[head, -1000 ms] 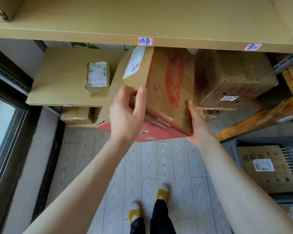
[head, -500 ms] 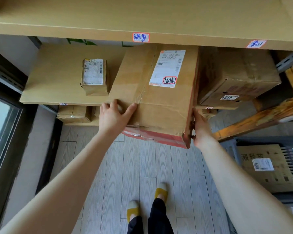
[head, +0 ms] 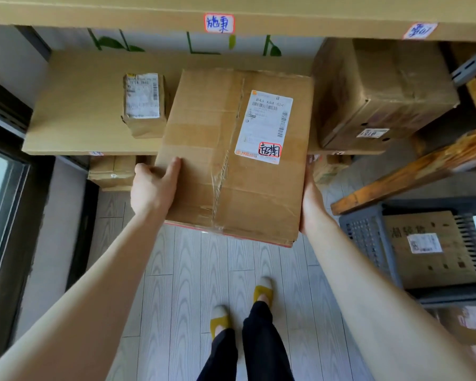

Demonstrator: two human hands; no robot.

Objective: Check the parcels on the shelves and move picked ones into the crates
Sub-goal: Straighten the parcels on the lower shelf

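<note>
A large brown cardboard parcel point(head: 217, 149) with a white shipping label and a red-framed handwritten sticker sits between my hands, its near half out past the shelf edge. My left hand point(head: 154, 185) grips its left side, thumb on the top face. My right hand point(head: 311, 202) holds the right side, fingers hidden under the box. A grey plastic crate point(head: 366, 237) stands on the floor at the right with a labelled brown parcel inside.
The wooden shelf point(head: 74, 116) carries a small taped parcel point(head: 143, 105) to the left and a dark brown box point(head: 379, 92) to the right. More parcels lie on a lower shelf. A window frame runs along the left. My feet stand on grey plank floor.
The parcel has been turned from tilted on edge to label face up and drawn out toward me. My left hand slid from the box's front face to its left side.
</note>
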